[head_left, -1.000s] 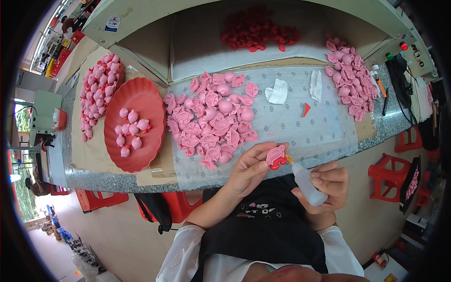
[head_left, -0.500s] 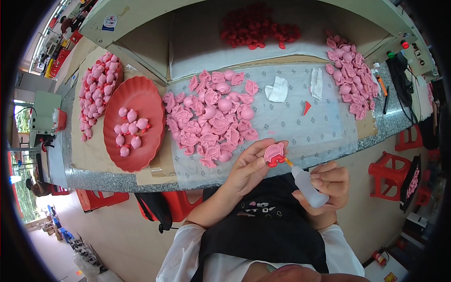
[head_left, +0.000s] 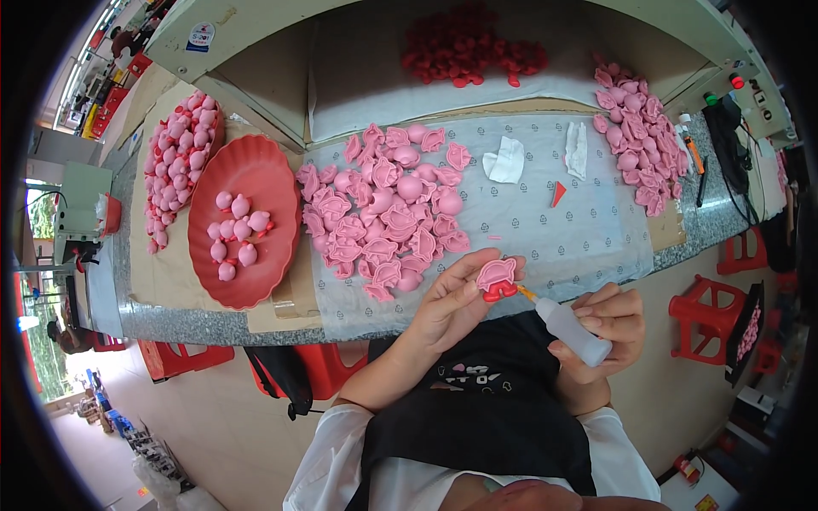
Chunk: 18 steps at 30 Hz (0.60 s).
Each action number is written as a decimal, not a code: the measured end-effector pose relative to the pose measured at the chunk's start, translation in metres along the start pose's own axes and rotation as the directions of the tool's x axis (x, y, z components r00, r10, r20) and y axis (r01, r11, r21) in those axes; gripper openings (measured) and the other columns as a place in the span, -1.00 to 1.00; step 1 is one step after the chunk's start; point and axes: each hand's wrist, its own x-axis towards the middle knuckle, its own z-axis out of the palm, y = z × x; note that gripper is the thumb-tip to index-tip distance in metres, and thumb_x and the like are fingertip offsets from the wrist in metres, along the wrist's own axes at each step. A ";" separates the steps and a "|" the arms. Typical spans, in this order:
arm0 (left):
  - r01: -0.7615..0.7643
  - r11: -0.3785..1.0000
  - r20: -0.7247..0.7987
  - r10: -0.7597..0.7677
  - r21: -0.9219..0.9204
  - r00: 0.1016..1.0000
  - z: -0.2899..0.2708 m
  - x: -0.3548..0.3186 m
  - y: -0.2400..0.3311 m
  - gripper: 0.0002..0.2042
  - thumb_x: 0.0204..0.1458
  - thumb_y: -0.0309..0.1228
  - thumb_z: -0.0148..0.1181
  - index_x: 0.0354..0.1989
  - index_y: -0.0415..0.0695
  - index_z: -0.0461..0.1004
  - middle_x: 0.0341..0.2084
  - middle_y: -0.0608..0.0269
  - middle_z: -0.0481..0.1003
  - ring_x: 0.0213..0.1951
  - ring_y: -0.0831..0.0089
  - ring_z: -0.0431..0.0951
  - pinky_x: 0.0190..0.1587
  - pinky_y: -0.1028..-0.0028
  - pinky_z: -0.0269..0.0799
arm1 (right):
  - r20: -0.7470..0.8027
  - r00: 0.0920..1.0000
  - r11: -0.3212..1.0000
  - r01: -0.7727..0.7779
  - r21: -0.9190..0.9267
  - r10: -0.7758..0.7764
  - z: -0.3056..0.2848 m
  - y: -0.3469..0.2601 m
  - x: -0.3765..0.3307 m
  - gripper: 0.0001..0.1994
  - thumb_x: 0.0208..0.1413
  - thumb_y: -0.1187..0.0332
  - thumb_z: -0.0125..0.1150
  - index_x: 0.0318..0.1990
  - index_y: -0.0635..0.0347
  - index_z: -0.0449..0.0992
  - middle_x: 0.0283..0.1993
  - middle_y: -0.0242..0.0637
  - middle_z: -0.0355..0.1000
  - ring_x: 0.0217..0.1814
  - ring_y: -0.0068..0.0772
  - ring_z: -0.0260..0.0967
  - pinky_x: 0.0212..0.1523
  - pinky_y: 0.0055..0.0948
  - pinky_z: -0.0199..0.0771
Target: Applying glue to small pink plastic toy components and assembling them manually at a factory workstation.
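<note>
Between the fingertips of my left hand (head_left: 453,300) is a small pink plastic shell half (head_left: 496,274), its hollow side showing, with a glossy red piece (head_left: 499,291) at its lower edge. My right hand (head_left: 610,328) is closed around a translucent white squeeze bottle (head_left: 573,332). The bottle tilts up and left, and its thin orange nozzle (head_left: 528,294) points at the red piece, close beside it; whether it touches I cannot tell. A heap of loose pink shell halves (head_left: 388,217) lies on the sheeted bench just beyond my left hand.
A red scalloped tray (head_left: 285,179) with several pink-and-red pieces stands left, beside a fuller pile (head_left: 181,157). Red parts (head_left: 469,51) lie under the shelf; more pink shells (head_left: 635,136) lie at right. White scraps (head_left: 504,160) and a red triangle (head_left: 558,194) rest on the sheet.
The bottle in my right hand has shifted slightly right and tilted flatter, its nozzle still by the red piece. My left hand keeps its hold, almost unmoved.
</note>
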 end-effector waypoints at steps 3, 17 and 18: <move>0.007 0.999 0.005 -0.007 -0.044 1.000 0.001 0.001 0.001 -0.60 -0.09 -0.41 0.00 -0.02 -0.14 0.16 -0.05 -0.01 0.19 0.07 0.23 0.10 0.12 0.31 -0.15 | -0.094 0.995 0.999 -0.031 0.042 0.035 0.001 -0.001 0.000 -0.62 -0.43 0.32 0.36 -0.47 0.17 0.25 -0.50 -0.34 0.14 -0.60 -0.58 0.10 -0.60 -0.65 0.21; -0.005 1.000 0.001 0.005 0.010 1.000 0.002 -0.001 0.002 -0.60 -0.08 -0.40 -0.02 0.00 -0.06 0.16 -0.04 -0.02 0.18 0.02 0.16 0.15 0.06 0.29 -0.02 | -0.037 0.999 0.994 -0.031 0.104 0.035 -0.006 -0.001 -0.002 -0.57 -0.51 0.45 0.40 -0.40 0.17 0.29 -0.43 -0.32 0.16 -0.57 -0.52 0.17 -0.55 -0.62 0.28; -0.001 1.000 0.008 0.001 -0.015 1.000 0.003 -0.001 0.002 -0.60 -0.08 -0.40 -0.02 0.00 -0.10 0.16 -0.05 0.00 0.20 0.05 0.20 0.12 0.09 0.31 -0.09 | -0.038 0.999 0.994 -0.029 0.105 0.033 -0.006 -0.001 -0.002 -0.57 -0.51 0.45 0.40 -0.40 0.17 0.29 -0.43 -0.32 0.16 -0.57 -0.52 0.17 -0.55 -0.62 0.28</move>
